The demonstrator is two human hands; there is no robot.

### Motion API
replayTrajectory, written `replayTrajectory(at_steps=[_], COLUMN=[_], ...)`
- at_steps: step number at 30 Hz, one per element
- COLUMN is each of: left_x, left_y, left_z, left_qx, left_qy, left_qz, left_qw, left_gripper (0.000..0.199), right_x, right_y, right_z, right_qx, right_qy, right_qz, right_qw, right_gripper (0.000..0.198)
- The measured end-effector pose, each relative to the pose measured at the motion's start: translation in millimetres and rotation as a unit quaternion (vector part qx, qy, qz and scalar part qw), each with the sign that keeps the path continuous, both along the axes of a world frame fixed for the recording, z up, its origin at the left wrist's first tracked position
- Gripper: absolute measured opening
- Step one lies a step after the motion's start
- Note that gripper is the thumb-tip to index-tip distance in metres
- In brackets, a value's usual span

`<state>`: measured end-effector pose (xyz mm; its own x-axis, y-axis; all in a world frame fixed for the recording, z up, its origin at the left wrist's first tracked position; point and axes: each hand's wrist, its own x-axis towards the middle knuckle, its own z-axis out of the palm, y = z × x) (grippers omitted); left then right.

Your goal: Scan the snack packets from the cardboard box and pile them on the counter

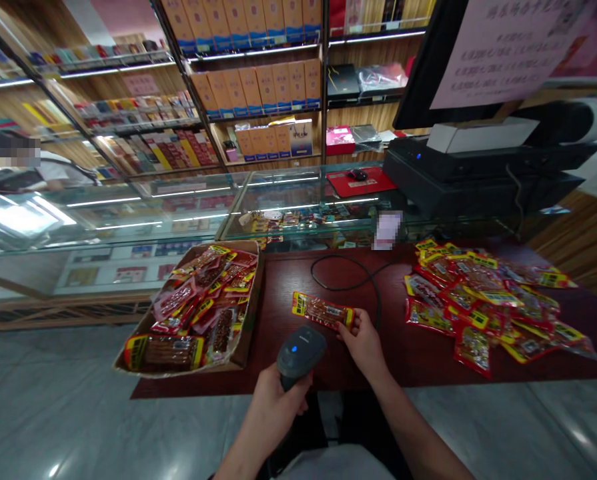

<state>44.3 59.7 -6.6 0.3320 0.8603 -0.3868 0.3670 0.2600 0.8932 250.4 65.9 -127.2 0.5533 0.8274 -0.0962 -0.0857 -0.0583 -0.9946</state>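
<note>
My left hand (pixel 277 405) is wrapped round the handle of a dark barcode scanner (pixel 302 352), which has a small blue light on top. Just beyond the scanner, my right hand (pixel 364 343) pinches the right end of a red and yellow snack packet (pixel 323 311) over the dark red table (pixel 285 277). Brown sticks show through its clear window. To the left, a cardboard box (pixel 251 333) holds several similar packets. A loose pile of snack packets (pixel 478 293) lies on the table to the right of my right hand.
A black cable (pixel 345 288) loops across the table behind the packet. Glass display counters (pixel 178 213) stand beyond. A monitor (pixel 418 73) and black till equipment (pixel 458 180) are at the right back, near a mouse (pixel 357 175) on a red mat. Another person (pixel 53 170) is at far left.
</note>
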Motion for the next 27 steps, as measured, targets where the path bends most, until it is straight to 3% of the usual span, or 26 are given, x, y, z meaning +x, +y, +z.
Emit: replayTrajectory(at_steps=[14, 19, 23, 25, 27], left_x=[-5.4, 0.4, 2.7, 3.8, 5.3], left_y=[-2.6, -0.8, 1.3, 1.4, 0.6], left_z=[-4.7, -6.0, -8.2, -8.5, -7.3], left_qx=[0.032, 0.047, 0.065, 0.064, 0.061], left_qy=[0.023, 0.041, 0.026, 0.016, 0.01], left_qz=[-0.03, -0.028, -0.049, -0.054, -0.057], left_qw=[0.999, 0.998, 0.996, 0.996, 0.996], left_gripper=[0.019, 0.021, 0.02, 0.019, 0.018], right_x=[-1.0, 7.1, 69.4, 120.8, 175.1], right_y=[0.1, 0.9, -16.2, -29.9, -44.6], right_z=[-0.6, 12.8, 31.4, 36.9, 39.4], right_qx=[0.0, 0.019, 0.078, 0.102, 0.08], right_qy=[-0.002, 0.096, 0.086, 0.01, -0.102], right_qz=[-0.004, -0.043, -0.18, -0.283, -0.367], right_qw=[1.0, 0.994, 0.977, 0.954, 0.921], right_gripper=[0.049, 0.055, 0.059, 0.072, 0.086])
